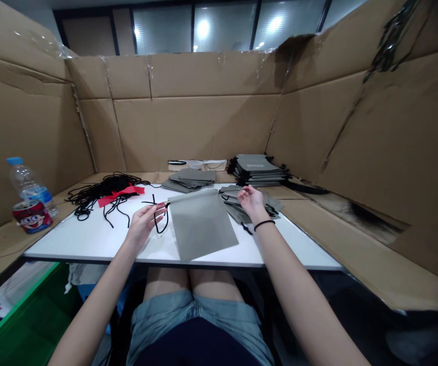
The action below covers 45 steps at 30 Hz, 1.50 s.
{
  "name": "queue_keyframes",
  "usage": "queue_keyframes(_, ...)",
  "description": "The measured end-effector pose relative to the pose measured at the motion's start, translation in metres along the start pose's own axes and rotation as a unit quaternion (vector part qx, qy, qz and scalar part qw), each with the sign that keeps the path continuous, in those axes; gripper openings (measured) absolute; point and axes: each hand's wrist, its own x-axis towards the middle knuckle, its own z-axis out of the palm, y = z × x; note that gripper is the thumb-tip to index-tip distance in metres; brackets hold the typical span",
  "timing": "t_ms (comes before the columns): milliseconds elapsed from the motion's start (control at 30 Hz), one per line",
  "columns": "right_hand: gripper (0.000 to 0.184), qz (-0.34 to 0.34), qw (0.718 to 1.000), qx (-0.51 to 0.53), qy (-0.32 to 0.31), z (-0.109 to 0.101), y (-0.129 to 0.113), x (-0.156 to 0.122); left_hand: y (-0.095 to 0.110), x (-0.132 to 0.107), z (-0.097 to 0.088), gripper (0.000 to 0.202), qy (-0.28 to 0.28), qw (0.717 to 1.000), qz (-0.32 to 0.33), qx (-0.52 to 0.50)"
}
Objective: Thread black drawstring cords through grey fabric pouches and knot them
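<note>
A flat grey drawstring bag point(203, 223) lies on the white tabletop with its top edge away from me. At its upper left corner my left hand point(143, 223) is closed in a pinch on a black cord point(161, 231), which hangs in a loop below the fingers. A small bit of red shows at those fingertips; what it is I cannot tell. My right hand point(252, 202), with a black band on the wrist, pinches the dark cord running out from the bag's upper right corner. Grey bags with black cords point(237, 211) lie partly hidden beneath that hand.
Loose black cords point(108, 188) with a red strip point(121, 194) lie at the left. Flat grey pieces point(190, 179) and a stack of corded bags point(259, 170) stand behind. A bottle point(31, 185) and red cup point(31, 217) are far left. Cardboard walls point(203, 122) surround the table.
</note>
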Motion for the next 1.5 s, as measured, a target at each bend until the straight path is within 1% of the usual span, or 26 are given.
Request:
queue_keyframes(133,0.03,-0.006,1.0,-0.02,-0.01,-0.002,0.001,0.004,-0.001,0.0,0.0,0.022,0.014,1.0,-0.006,0.023)
queue_keyframes(267,0.032,-0.013,1.0,-0.016,0.004,-0.002,0.001,0.004,-0.002,0.001,0.0,0.024,0.021,0.999,-0.023,0.036)
queue_keyframes(367,0.034,-0.016,1.0,-0.018,0.01,-0.002,0.001,0.004,-0.002,0.0,0.0,0.028,0.019,0.998,-0.04,0.043)
queue_keyframes(567,0.032,-0.023,0.999,-0.031,0.015,-0.005,0.001,0.006,0.0,-0.001,0.001,0.028,0.007,0.998,-0.054,0.045)
queue_keyframes(633,0.033,-0.022,0.999,-0.032,0.02,-0.004,0.001,0.006,0.0,0.0,0.0,0.027,0.02,0.998,-0.049,0.042)
queue_keyframes(767,0.034,-0.02,0.999,-0.032,0.026,-0.003,0.0,0.004,-0.002,0.003,-0.005,0.019,0.082,0.996,-0.012,0.035)
queue_keyframes(833,0.035,-0.019,0.999,-0.033,0.02,-0.004,0.001,0.004,-0.004,0.004,-0.008,0.015,0.109,0.993,0.007,0.052)
queue_keyframes(867,0.035,-0.019,0.999,-0.034,0.017,-0.004,0.001,0.005,-0.004,0.004,-0.009,0.013,0.113,0.991,0.015,0.07)
queue_keyframes(933,0.034,-0.017,0.999,-0.036,0.009,-0.005,0.002,0.006,-0.004,0.003,-0.008,0.012,0.091,0.99,0.025,0.104)
queue_keyframes(967,0.033,-0.014,0.999,-0.037,0.004,-0.005,0.002,0.006,-0.004,0.002,-0.007,0.014,0.067,0.992,0.019,0.106)
queue_keyframes(1000,0.032,-0.009,0.999,-0.038,-0.001,-0.005,0.002,0.006,-0.003,0.002,-0.006,0.016,0.037,0.995,-0.002,0.097)
queue_keyframes(1067,0.031,0.002,0.999,-0.037,-0.007,-0.004,0.003,0.006,-0.002,0.0,-0.004,0.021,-0.031,0.995,-0.081,0.055)
queue_keyframes(1133,0.031,0.009,0.999,-0.032,-0.007,-0.004,0.003,0.006,-0.001,-0.001,-0.004,0.028,-0.095,0.98,-0.174,0.024)
queue_keyframes(1200,0.03,0.009,0.999,-0.03,-0.011,-0.004,0.003,0.005,-0.001,-0.002,-0.004,0.035,-0.148,0.962,-0.228,0.026)
queue_keyframes(1267,0.028,0.005,0.999,-0.031,-0.025,-0.004,0.004,0.006,-0.002,-0.003,-0.006,0.038,-0.188,0.951,-0.243,0.04)
queue_keyframes(1367,0.027,0.0,0.998,-0.036,-0.049,-0.006,0.005,0.007,-0.003,-0.006,-0.007,0.033,-0.231,0.943,-0.232,0.065)
queue_keyframes(1433,0.027,0.003,0.998,-0.04,-0.052,-0.006,0.005,0.007,-0.003,-0.007,-0.007,0.029,-0.25,0.939,-0.222,0.078)
queue_keyframes(1500,0.028,0.008,0.998,-0.042,-0.044,-0.004,0.005,0.005,-0.003,-0.007,-0.006,0.029,-0.258,0.938,-0.217,0.086)
